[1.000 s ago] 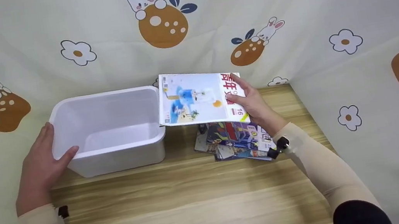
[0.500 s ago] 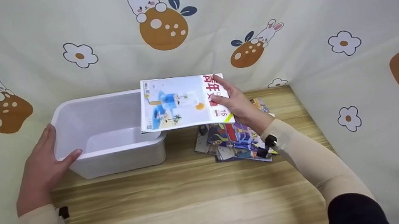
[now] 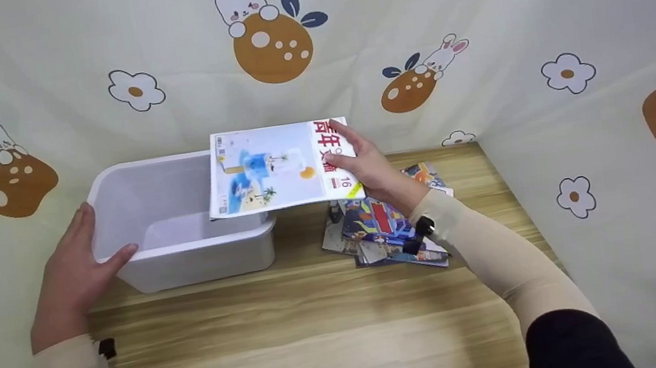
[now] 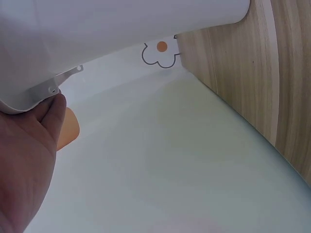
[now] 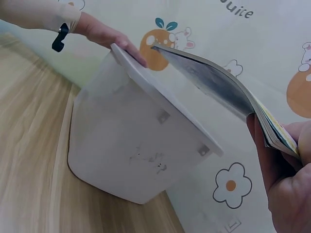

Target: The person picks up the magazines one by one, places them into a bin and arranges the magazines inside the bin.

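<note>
A white plastic bin stands on the wooden table at the left. My left hand grips its left end, thumb over the rim and fingers along the outside; in the left wrist view the fingertips touch under the rim. My right hand pinches a magazine by its right end, thumb on the cover. The magazine has a white and blue cover with red characters. It hangs above the bin's right part, hiding that side of the opening. In the right wrist view its pages bend slightly, and its far end is above the rim.
Several colourful magazines lie in a loose pile on the table, right of the bin and partly under my right forearm. A patterned cloth with rabbits and flowers hangs behind and at both sides.
My right hand has carried the magazine leftward from beside the bin to over its right part. More of the pile now shows. The left hand has stayed on the bin.
</note>
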The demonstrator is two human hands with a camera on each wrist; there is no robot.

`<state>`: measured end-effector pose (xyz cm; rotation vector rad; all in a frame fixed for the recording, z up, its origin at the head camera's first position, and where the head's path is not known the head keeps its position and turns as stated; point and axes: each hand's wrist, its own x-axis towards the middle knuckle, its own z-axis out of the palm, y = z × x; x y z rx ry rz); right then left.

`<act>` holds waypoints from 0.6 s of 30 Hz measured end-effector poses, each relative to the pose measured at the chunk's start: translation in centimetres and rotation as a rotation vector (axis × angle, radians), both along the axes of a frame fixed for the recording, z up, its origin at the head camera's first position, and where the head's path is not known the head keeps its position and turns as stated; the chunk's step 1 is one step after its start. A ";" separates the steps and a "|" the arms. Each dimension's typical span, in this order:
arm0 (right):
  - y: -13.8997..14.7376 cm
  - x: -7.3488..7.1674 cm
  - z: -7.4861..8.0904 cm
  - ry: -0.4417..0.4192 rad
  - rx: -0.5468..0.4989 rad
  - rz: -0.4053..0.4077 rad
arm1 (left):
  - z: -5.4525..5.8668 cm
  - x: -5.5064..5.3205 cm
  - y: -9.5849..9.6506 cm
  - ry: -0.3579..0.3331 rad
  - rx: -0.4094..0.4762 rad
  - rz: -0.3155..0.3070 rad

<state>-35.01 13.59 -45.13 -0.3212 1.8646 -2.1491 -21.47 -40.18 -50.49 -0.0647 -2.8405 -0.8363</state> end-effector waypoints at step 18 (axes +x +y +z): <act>-6.0 -0.2 -0.6 -0.006 0.010 0.028 | -0.1 -0.1 0.0 -0.029 0.008 0.027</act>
